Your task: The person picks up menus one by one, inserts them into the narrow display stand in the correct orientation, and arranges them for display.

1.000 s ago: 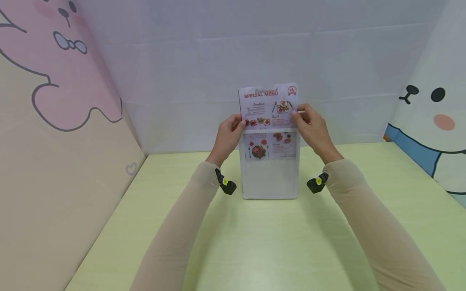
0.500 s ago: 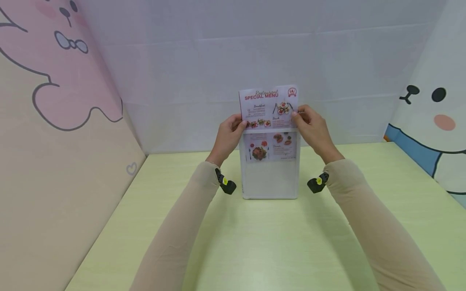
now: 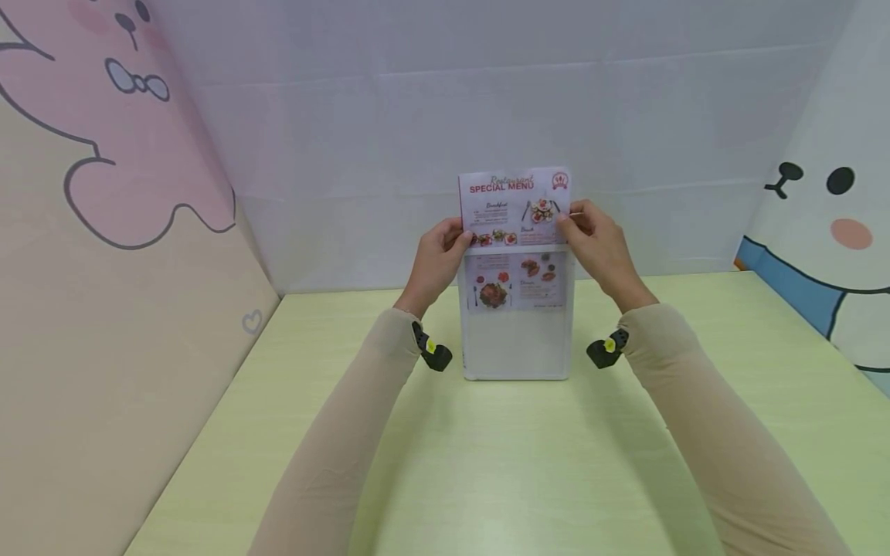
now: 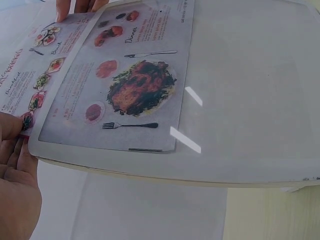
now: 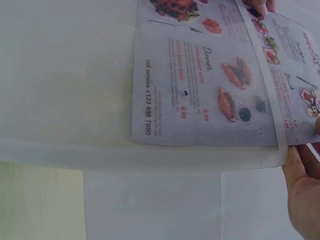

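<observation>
A printed restaurant menu sheet [image 3: 495,216] stands partly inside a white-framed display stand [image 3: 516,347] with a clear front. The menu's lower half shows behind the clear panel; its upper half sticks out above the frame's top edge. My left hand [image 3: 436,262] pinches the sheet's left edge just above the frame, thumb in front. On the opposite side my right hand [image 3: 603,247] pinches the right edge, a little higher. In the left wrist view, the menu's bottom edge lies about midway down the stand, with the pale backing [image 4: 250,90] bare below it.
The stand is upright on a pale yellow-green table [image 3: 514,463]. Behind it hangs a white cloth backdrop [image 3: 389,139]. Side panels with a pink cartoon animal [image 3: 139,170] and a white cartoon face [image 3: 820,216] flank the table.
The menu has slid slightly down into the stand, and its tilted top edge now sits more level. Both hands keep nearly the same place.
</observation>
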Tool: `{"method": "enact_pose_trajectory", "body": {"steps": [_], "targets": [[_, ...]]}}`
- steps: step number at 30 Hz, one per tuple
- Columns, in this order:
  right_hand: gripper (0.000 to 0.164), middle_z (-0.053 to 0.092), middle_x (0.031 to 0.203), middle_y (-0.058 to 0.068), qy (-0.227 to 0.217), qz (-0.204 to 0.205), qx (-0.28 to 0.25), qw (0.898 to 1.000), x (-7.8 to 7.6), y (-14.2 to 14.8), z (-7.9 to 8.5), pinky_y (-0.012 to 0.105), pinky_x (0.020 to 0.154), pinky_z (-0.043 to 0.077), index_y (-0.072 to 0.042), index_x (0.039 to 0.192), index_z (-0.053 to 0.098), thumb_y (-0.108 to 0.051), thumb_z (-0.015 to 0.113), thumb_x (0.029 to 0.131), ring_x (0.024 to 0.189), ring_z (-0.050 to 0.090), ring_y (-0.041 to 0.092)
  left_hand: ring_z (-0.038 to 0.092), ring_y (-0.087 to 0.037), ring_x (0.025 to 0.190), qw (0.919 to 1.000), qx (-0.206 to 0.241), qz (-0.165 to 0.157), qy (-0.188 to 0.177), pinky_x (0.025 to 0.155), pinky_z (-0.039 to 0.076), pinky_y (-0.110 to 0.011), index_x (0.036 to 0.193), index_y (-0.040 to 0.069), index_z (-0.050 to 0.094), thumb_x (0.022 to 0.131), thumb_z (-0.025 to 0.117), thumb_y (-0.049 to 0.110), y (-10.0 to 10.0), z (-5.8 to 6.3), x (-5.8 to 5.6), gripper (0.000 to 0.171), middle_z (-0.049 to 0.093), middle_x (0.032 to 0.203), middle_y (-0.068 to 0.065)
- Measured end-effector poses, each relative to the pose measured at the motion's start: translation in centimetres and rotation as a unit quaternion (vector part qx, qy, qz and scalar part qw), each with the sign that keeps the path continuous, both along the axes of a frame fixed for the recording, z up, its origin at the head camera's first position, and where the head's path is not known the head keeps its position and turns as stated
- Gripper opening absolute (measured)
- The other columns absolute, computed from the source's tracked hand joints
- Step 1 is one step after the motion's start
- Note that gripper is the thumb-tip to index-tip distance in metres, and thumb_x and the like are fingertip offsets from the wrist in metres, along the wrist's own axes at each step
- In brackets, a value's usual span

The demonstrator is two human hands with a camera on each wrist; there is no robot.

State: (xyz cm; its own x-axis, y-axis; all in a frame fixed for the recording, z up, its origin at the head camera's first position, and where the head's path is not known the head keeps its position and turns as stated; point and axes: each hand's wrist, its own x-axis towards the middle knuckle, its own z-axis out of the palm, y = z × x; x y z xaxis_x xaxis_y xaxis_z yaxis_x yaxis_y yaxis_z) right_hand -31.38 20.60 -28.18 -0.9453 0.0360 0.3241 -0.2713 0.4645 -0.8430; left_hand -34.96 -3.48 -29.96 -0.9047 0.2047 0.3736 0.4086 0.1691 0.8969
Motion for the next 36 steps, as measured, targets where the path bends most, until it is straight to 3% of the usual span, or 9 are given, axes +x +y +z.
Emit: {"method": "enact_pose_trajectory", "body": {"steps": [29, 36], "targets": [[0.035, 0.059, 0.120, 0.017, 0.015, 0.000, 0.012, 1.000, -0.04, 0.24, -0.31, 0.040, 0.092, 0.042, -0.001, 0.116, 0.052, -0.032, 0.046, 0.101, 0.105, 0.052, 0.023, 0.063, -0.019, 0.104, 0.9998, -0.016, 0.008, 0.004, 0.092, 0.051, -0.034, 0.127, 0.002, 0.055, 0.100, 0.052, 0.015, 0.26, -0.08, -0.07, 0.030, 0.065, 0.119, -0.013], [0.034, 0.059, 0.122, 0.019, 0.014, -0.002, 0.009, 1.000, -0.10, 0.37, -0.38, 0.042, 0.095, 0.043, 0.000, 0.117, 0.053, -0.030, 0.047, 0.101, 0.108, 0.053, 0.026, 0.063, -0.019, 0.104, 0.9997, -0.019, 0.011, 0.006, 0.092, 0.051, -0.035, 0.127, 0.004, 0.056, 0.100, 0.052, 0.016, 0.45, -0.20, -0.13, 0.030, 0.065, 0.120, -0.012]]}}
